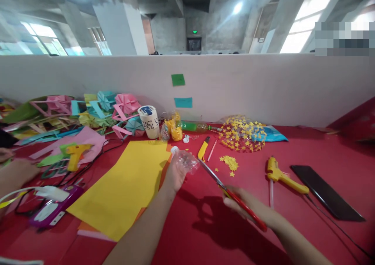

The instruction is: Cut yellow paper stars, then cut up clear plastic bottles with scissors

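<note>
My left hand (175, 176) grips a small clear plastic bottle piece (188, 161) with a white cap, above the red table. Red-handled scissors (231, 194) are in my right hand (238, 202), fingers wrapped about the handles. Their blade tips reach the right edge of the clear plastic; whether they touch it I cannot tell. Just beyond lie a yellow utility knife (203, 149), a striped straw (212, 151) and a heap of yellow paper stars (230, 163). Yellow paper sheets (129, 183) lie left of my left hand.
A yellow glue gun (283, 176) and a black phone-like slab (325, 192) lie right. At the back are a star-covered clear plastic piece (241, 134), a green bottle (190, 126) and a white cup (149, 122). Left are a purple power strip (58, 208) and another person's hand (17, 173).
</note>
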